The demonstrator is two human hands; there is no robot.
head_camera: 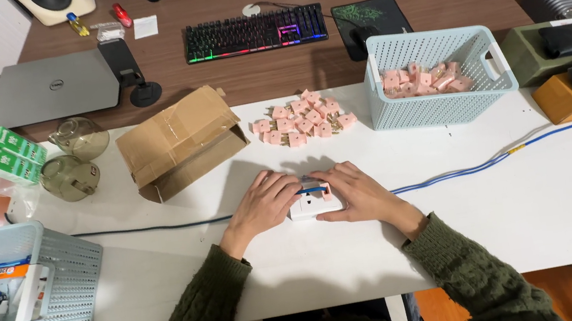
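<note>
A white socket block (314, 202) lies on the white table (528, 209) with a small pink plug adapter on its top. My left hand (262, 204) rests on its left side and my right hand (360, 191) on its right side, fingers curled over it. Just beyond lies a heap of several pink plug adapters (302, 118). More of them fill a pale blue basket (441, 107) at the back right.
An open cardboard box (177, 142) lies at the back left, beside two glass jars (73, 163). A blue cable (492, 163) runs right from the socket block. Another pale basket (59, 286) stands at the left edge. Laptop, keyboard and mouse pad sit on the brown desk behind.
</note>
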